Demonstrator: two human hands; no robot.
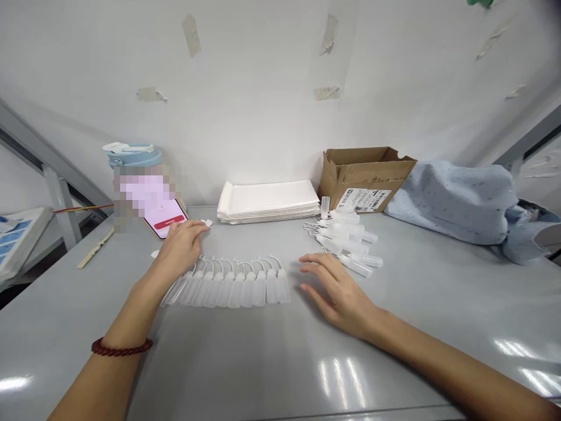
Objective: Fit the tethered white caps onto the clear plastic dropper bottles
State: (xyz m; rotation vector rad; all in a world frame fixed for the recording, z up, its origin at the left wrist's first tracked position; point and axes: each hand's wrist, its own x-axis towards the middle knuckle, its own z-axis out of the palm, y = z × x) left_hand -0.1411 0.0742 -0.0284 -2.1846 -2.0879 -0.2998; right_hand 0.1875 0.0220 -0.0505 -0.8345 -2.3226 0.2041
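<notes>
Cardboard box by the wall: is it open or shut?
Open: the top of the cardboard box is uncovered, showing its inside. Its bottom is hidden.

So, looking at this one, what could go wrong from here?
The left hand, right beside the tilted phone in this view, could knock it. Its wrist, by the left end of the tube row, might skew the line. The right hand, near the loose tube pile, might scatter it.
</notes>
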